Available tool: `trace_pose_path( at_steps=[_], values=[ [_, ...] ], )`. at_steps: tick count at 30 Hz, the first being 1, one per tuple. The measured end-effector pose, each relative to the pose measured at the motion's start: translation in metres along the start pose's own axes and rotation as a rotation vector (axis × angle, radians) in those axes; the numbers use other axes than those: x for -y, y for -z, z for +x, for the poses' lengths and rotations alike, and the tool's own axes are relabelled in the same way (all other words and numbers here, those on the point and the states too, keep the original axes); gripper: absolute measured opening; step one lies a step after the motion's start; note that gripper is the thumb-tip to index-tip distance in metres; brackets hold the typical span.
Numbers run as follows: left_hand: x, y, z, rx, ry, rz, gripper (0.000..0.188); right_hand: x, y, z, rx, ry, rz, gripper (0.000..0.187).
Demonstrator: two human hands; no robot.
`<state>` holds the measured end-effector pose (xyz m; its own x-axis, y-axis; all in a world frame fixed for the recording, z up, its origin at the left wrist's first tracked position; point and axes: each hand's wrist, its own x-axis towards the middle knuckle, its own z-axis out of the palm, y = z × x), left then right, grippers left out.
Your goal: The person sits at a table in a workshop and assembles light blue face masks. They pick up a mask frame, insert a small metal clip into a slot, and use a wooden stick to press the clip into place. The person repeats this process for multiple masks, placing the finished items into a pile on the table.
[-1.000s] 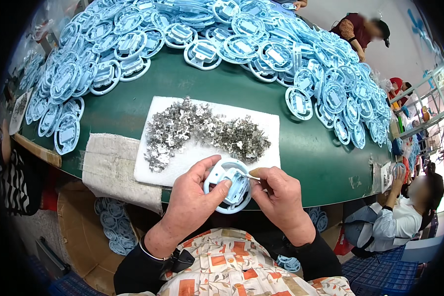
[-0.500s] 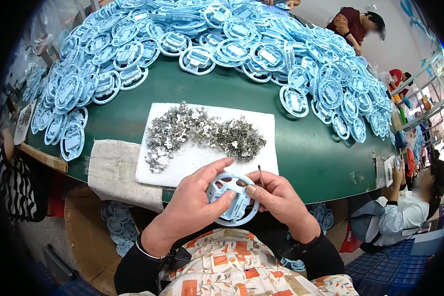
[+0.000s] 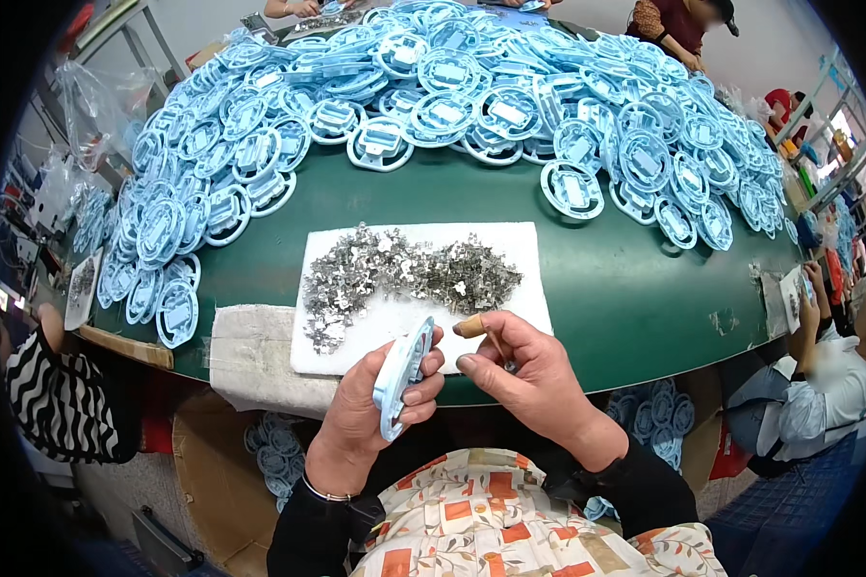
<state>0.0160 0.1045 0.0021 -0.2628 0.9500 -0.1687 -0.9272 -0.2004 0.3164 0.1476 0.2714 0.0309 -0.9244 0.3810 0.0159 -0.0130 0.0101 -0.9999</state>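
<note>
Holding a blue wheel (image 3: 403, 378) on edge in the left grip (image 3: 356, 404), over the near edge of the worktop (image 3: 645, 298)

Closed firmly around the wheel with the left grip, with fingertips curled onto its right side; seen nearly edge-on, upright with a slight tilt. Just to the right, held narrow in the right grip (image 3: 539, 380): a thin tool (image 3: 499, 352), with index and thumb tips apart and a tan cover (image 3: 469, 327) on the index. Separated from the left fingertips by only a small gap.

Just beyond, find a white board (image 3: 404, 317), heaped with metal clips (image 3: 471, 274) across its far part and left side, bare near the middle. Partly under its left side, see a pale cloth (image 3: 255, 351), reaching the worktop's near edge.

For moving, widest room on bare green to the right of the board; narrower to the left and beyond, bounded by a broad pile of wheels (image 3: 548, 106). Below the near edge at left, see a cardboard box (image 3: 202, 471).
</note>
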Motion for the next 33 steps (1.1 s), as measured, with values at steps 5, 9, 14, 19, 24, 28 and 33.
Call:
trace_pose_path(
  at_steps=[5, 9, 14, 19, 24, 28, 33],
  values=[
    [0.006, 0.007, -0.005, 0.003, 0.030, -0.051, 0.058, 0.007, -0.012, 0.006, -0.016, 0.093, -0.202, 0.033],
    [0.011, 0.007, -0.005, 0.025, 0.053, -0.094, 0.052, 0.006, -0.009, 0.010, -0.041, 0.162, -0.270, 0.025],
    [0.012, 0.010, -0.006, 0.012, 0.118, -0.153, 0.044, 0.012, -0.007, 0.010, -0.062, 0.164, -0.359, 0.018],
    [0.007, 0.015, -0.009, 0.005, 0.150, -0.137, 0.043, 0.005, -0.014, 0.012, -0.067, 0.171, -0.327, 0.018],
    [0.007, 0.013, -0.014, -0.083, 0.120, 0.177, 0.051, 0.011, 0.001, 0.016, 0.104, -0.083, -0.337, 0.019],
    [0.002, 0.012, -0.036, -0.057, 0.120, 0.208, 0.051, 0.034, 0.010, 0.022, 0.172, -0.172, -0.396, 0.023],
    [-0.005, 0.020, -0.061, -0.090, 0.020, 0.322, 0.053, 0.024, -0.023, 0.054, 0.204, 0.056, -0.590, 0.017]
  ],
)
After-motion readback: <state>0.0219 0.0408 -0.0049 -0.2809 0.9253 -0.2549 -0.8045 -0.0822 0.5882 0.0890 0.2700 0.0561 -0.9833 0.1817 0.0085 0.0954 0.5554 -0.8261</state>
